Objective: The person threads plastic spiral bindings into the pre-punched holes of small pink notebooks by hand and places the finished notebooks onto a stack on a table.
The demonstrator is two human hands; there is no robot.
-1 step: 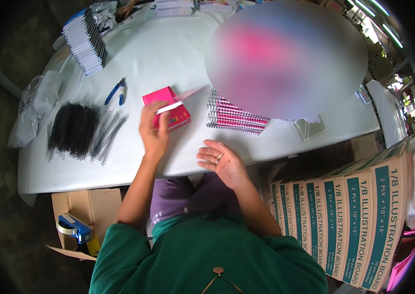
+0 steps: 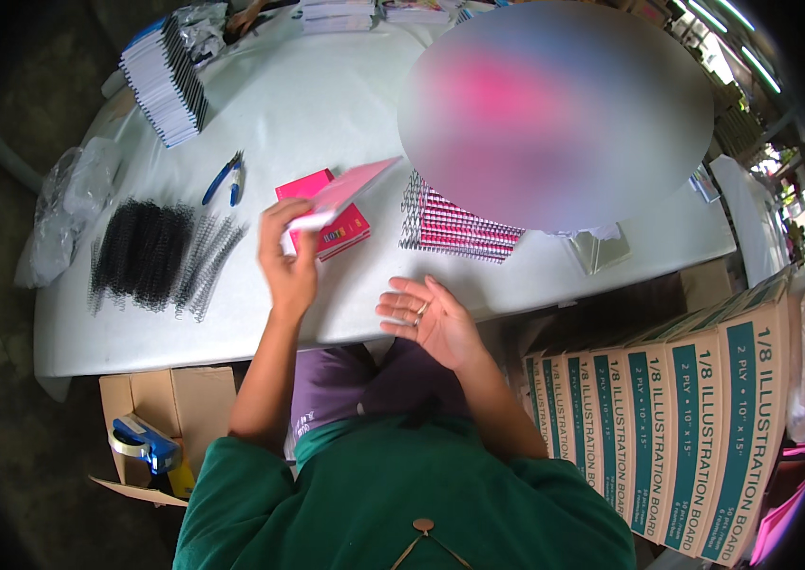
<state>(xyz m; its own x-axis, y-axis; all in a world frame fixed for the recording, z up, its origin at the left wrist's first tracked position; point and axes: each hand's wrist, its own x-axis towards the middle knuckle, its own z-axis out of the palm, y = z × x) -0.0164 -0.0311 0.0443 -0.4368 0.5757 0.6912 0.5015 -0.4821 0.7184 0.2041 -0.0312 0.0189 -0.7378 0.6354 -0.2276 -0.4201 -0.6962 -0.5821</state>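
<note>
My left hand [image 2: 286, 261] grips a thin pink notebook [image 2: 357, 190] by one edge, tilting it up above the table. Under it lies a small stack of bright pink notebooks [image 2: 343, 234], partly covered by the raised one. My right hand [image 2: 433, 318] hangs open near the table's front edge, palm turned inward, holding nothing. Beyond it sits a pile of spiral-bound pink notebooks [image 2: 464, 226], their coils toward me. To the left are a bundle of black spiral coils [image 2: 144, 255], several loose coils [image 2: 212, 261] and blue-handled pliers [image 2: 222, 180].
A tall stack of bound books [image 2: 163, 81] stands at the far left of the white table [image 2: 279, 114]. Clear plastic [image 2: 70, 209] hangs over the left edge. Below are an open carton [image 2: 203, 389] with a blue tape dispenser [image 2: 148, 445] and several brown boxes [image 2: 649, 427]. A blurred patch hides the far right.
The pink notebook in my left hand has turned so more of its pink cover shows, and that hand has shifted slightly left. My right hand has moved slightly left and remains open.
</note>
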